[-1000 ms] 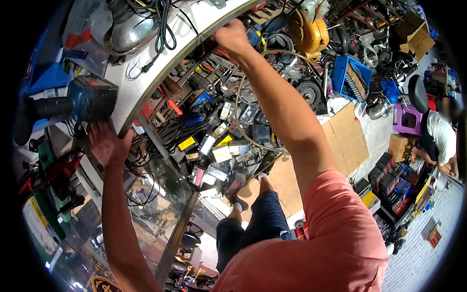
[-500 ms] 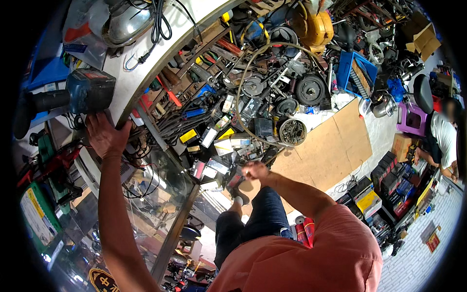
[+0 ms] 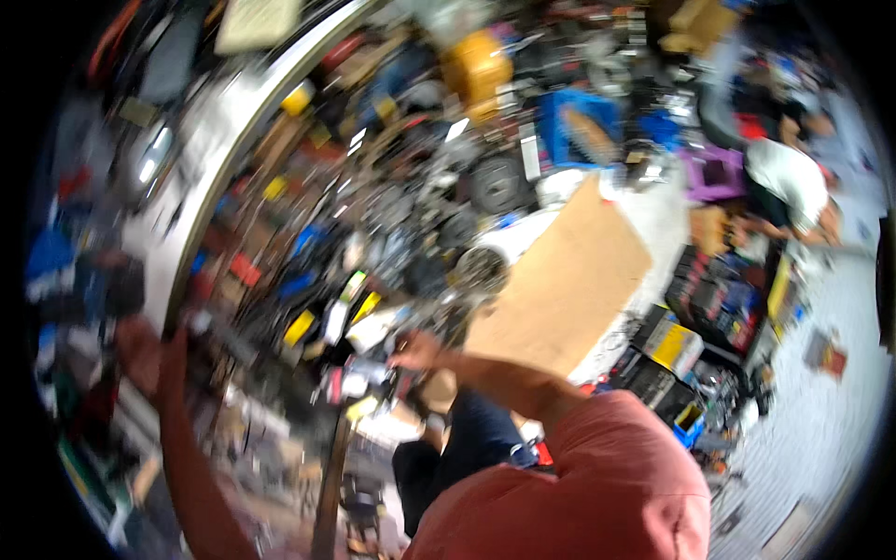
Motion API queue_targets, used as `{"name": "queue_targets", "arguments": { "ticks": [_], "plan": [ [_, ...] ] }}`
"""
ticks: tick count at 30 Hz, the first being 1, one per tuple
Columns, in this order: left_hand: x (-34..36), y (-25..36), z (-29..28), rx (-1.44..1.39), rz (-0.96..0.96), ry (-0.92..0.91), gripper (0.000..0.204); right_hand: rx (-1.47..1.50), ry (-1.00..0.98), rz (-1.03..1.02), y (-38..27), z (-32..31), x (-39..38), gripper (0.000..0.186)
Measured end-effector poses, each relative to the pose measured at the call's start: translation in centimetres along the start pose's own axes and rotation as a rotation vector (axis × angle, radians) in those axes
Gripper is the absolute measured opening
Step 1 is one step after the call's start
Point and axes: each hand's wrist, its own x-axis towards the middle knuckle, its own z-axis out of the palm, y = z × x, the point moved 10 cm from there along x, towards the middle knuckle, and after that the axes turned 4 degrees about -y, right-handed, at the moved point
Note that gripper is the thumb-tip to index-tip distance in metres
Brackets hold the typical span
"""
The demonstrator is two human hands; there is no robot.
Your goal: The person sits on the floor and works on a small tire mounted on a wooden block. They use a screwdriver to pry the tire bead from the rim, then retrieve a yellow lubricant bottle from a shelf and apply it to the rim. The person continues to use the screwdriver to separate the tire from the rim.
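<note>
In the head view, smeared by motion, my left hand is at the white curved counter edge, below a dark, boxy object. Its fingers are too blurred to read. My right hand is low over the clutter in front of my legs, near small pale and yellow boxes; whether it holds anything cannot be told. Between the counter and a cardboard sheet lies a dense heap of tools and parts, with a black wheel.
A blue crate, a yellow case and a purple stool sit beyond the heap. Another person in a white top bends at the right beside boxes and batteries. A glass-topped case is at the lower left.
My right hand came down from the counter edge to low over the clutter, then shifted slightly left. My left hand stayed by the counter edge. The view has swung, blurring everything.
</note>
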Motion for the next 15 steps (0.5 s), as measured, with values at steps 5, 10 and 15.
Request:
{"name": "queue_targets", "arguments": {
  "ticks": [5, 10, 15],
  "plan": [
    [-1.2, -0.8, -1.6, -0.185, -0.117, -0.264, 0.08, -0.261, 0.201, 0.166, 5.4, -5.5, -7.8, 0.05],
    [0.6, 0.1, -0.1, -0.302, -0.097, -0.062, 0.087, -0.154, 0.408, 0.451, 19.3, -11.2, -18.3, 0.043],
    [-0.5, 1.1, -10.4, -0.285, -0.203, -0.337, 0.087, -0.021, 0.722, 0.609, 28.5, -14.9, -30.2, 0.039]
  ]
}}
